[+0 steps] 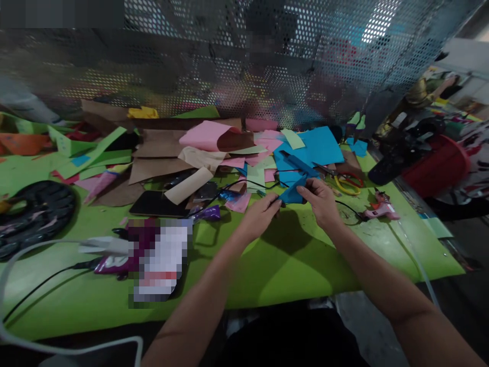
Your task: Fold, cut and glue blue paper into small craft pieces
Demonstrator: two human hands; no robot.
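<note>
A folded blue piece (293, 195) is held above the green table between both hands. My left hand (262, 216) pinches its lower left corner, fingers closed. On its right side, my right hand (319, 200) grips the piece between thumb and fingers. Just behind the hands lie blue sheets (324, 145) and a pale green strip (293, 138). Yellow-handled scissors (347, 184) rest to the right of my right hand. A pink glue gun (382, 209) lies farther right, with a black cable running from it toward the hands.
Brown, pink and green scraps (160, 148) cover the back of the green table (244, 285). A phone (156, 203), purple glue gun (114, 264) and black round tray (36, 216) are at left. Behind stands a perforated metal panel (214, 66). At far right, a person (424, 92) is near a red bin (439, 168).
</note>
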